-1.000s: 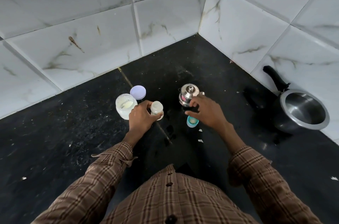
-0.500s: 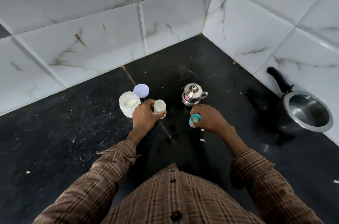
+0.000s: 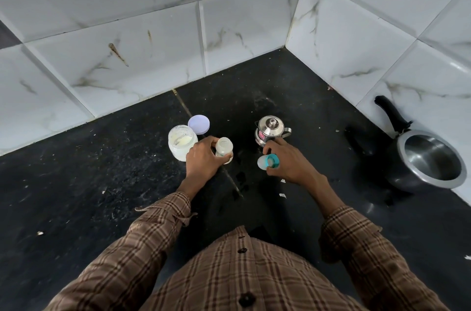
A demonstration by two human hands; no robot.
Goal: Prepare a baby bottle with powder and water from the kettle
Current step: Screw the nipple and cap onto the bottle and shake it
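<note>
A small clear baby bottle [image 3: 224, 149] stands open on the black counter, and my left hand [image 3: 204, 161] is wrapped around its side. My right hand [image 3: 289, 161] holds the bottle's teal-ringed cap with its clear cover [image 3: 267, 161], tilted on its side just above the counter. Right behind that hand stands a small steel kettle [image 3: 270, 131] with its lid on. An open jar of pale powder [image 3: 181, 142] stands left of the bottle, touching my left hand's knuckles. The jar's lavender lid [image 3: 198, 124] lies flat behind it.
A dark pan with a steel inside and a black handle [image 3: 430, 160] sits against the right wall. White marble tiles close off the corner behind. Wet spots [image 3: 240, 179] and small white crumbs mark the black counter [image 3: 89, 183] between my hands.
My right hand left the kettle, came down to the teal cap and picked it up. My left hand stayed on the bottle.
</note>
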